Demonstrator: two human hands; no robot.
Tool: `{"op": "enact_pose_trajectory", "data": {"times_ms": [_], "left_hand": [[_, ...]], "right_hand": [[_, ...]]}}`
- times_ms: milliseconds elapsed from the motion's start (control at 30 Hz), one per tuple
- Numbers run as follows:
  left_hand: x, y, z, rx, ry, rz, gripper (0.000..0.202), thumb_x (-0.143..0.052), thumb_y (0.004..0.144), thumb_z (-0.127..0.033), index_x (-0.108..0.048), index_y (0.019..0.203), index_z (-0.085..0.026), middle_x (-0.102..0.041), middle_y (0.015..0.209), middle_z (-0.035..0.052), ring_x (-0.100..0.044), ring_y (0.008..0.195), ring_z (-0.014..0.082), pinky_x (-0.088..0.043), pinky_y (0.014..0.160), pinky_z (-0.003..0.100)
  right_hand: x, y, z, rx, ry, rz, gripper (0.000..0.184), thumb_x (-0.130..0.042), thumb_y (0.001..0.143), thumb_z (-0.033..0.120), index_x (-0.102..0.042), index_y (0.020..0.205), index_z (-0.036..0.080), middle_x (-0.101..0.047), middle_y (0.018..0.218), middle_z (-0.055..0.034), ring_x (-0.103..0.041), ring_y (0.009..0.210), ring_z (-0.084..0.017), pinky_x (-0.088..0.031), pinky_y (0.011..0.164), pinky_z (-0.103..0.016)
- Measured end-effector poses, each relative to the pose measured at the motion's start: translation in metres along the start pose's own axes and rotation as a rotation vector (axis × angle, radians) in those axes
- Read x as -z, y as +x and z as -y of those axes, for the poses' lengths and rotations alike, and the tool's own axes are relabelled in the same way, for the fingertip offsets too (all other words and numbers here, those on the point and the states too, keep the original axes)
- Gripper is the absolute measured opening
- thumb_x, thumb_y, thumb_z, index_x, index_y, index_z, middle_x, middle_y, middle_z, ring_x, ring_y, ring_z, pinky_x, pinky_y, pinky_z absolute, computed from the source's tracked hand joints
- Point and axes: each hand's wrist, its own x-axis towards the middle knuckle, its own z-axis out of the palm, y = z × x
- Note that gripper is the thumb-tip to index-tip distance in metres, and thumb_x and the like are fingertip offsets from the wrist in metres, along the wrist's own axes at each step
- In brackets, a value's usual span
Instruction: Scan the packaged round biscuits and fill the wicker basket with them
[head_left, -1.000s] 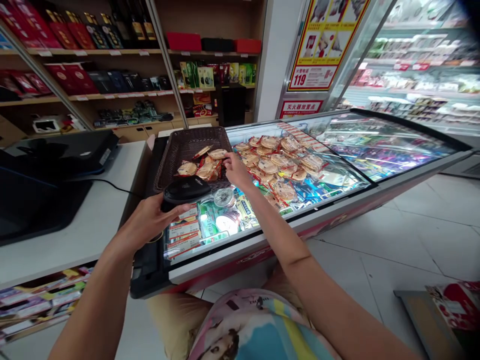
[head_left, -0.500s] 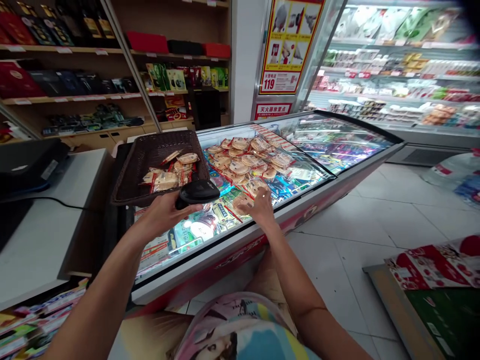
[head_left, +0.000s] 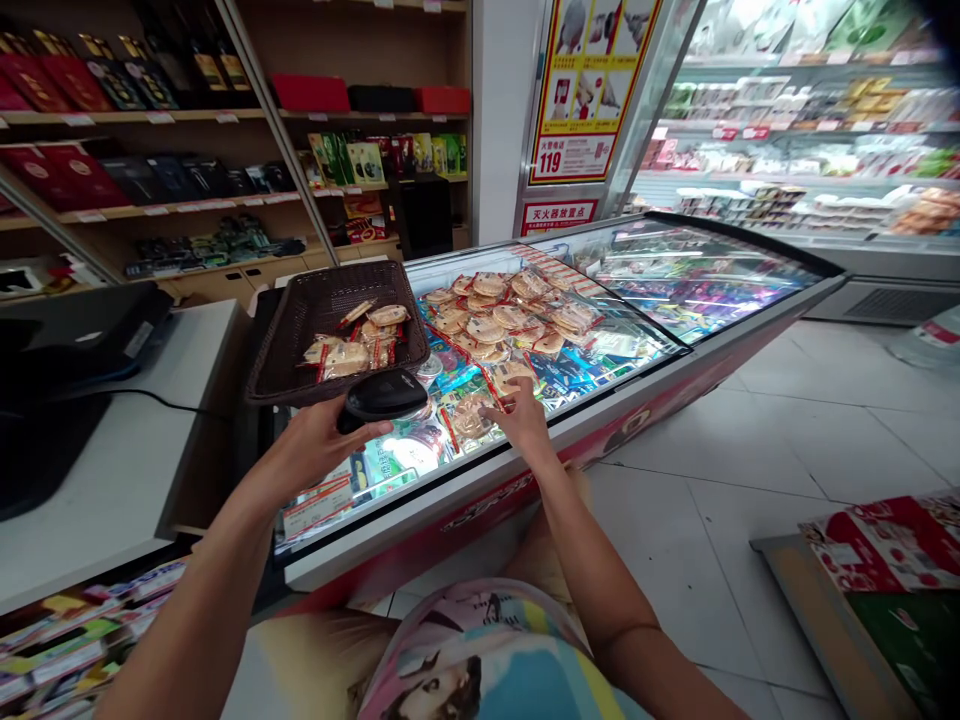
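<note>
Freezer [head_left: 480, 520] below, the left hand [head_left: 315, 450] points a barcode scanner [head_left: 386, 395] right.

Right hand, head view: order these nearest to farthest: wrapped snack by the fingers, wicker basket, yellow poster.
From the right hand:
1. Wrapped snack: at the fingertips, on the freezer glass.
2. Wicker basket: left, at the freezer's end.
3. Yellow poster: far side, above the freezer.

Woven basket [head_left: 300, 325] on chest freezer [head_left: 480, 530]

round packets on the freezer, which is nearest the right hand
The packet just beyond the right hand's fingers; the loose one left of the hand lies farther off.
</note>
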Motion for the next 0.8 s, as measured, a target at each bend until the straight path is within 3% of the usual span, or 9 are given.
{"op": "enact_pose_trajectory", "data": {"times_ms": [100, 167, 367, 500, 667, 800], "left_hand": [[0.004, -0.009, -0.001, 0.003, 0.016, -0.008, 0.054, -0.066, 0.073, -0.069, -0.068, 0.094, -0.019, -0.07, 0.07, 0.0023, -0.064, 0.067, 0.0232, -0.045, 0.056, 0.027], [0.007, -0.016, -0.003, 0.001, 0.032, -0.019, 0.056, -0.066, 0.071, -0.071, -0.069, 0.092, -0.019, -0.069, 0.066, 0.0025, -0.063, 0.067, 0.0237, -0.044, 0.055, 0.026], [0.013, -0.034, -0.008, -0.021, 0.052, 0.045, 0.057, -0.061, 0.074, -0.073, -0.069, 0.092, -0.019, -0.07, 0.075, 0.0023, -0.062, 0.071, 0.0233, -0.044, 0.06, 0.027], [0.012, -0.037, -0.007, -0.016, 0.041, 0.109, 0.053, -0.059, 0.075, -0.072, -0.063, 0.08, -0.02, -0.069, 0.076, 0.0037, -0.061, 0.073, 0.0237, -0.043, 0.06, 0.027], [0.01, -0.039, -0.005, -0.021, 0.023, 0.079, 0.054, -0.058, 0.072, -0.074, -0.06, 0.076, -0.02, -0.066, 0.072, 0.0039, -0.058, 0.071, 0.0233, -0.041, 0.057, 0.027], [0.018, -0.047, 0.012, 0.015, -0.012, 0.026, 0.052, -0.06, 0.072, -0.072, -0.062, 0.075, -0.02, -0.064, 0.068, 0.001, -0.055, 0.063, 0.0195, -0.038, 0.052, 0.025]], "right_hand": [[-0.01, -0.002, 0.003, -0.064, 0.196, 0.138, 0.044, -0.076, 0.068, 0.043, -0.053, 0.1, 0.023, -0.063, 0.076, 0.0022, -0.063, 0.067, -0.019, -0.057, 0.063, -0.036], [-0.018, -0.001, 0.008, -0.04, 0.308, 0.154, 0.034, -0.071, 0.071, 0.043, -0.054, 0.092, 0.022, -0.064, 0.075, 0.0013, -0.064, 0.066, -0.018, -0.056, 0.059, -0.032], [-0.027, 0.0, 0.034, 0.198, 0.256, -0.014, 0.02, -0.066, 0.078, 0.039, -0.058, 0.086, 0.023, -0.068, 0.081, -0.0027, -0.066, 0.075, -0.019, -0.055, 0.078, -0.037], [-0.029, -0.003, 0.046, 0.224, 0.236, -0.003, 0.019, -0.065, 0.078, 0.039, -0.057, 0.087, 0.023, -0.067, 0.08, -0.0027, -0.066, 0.077, -0.02, -0.054, 0.08, -0.038], [-0.038, -0.009, 0.055, 0.221, 0.261, 0.021, 0.021, -0.067, 0.078, 0.04, -0.057, 0.086, 0.024, -0.067, 0.08, -0.002, -0.066, 0.077, -0.02, -0.055, 0.079, -0.037], [-0.053, -0.006, 0.066, 0.231, 0.349, 0.047, 0.022, -0.069, 0.078, 0.04, -0.057, 0.085, 0.023, -0.068, 0.083, -0.0028, -0.066, 0.078, -0.018, -0.055, 0.08, -0.035]]}}
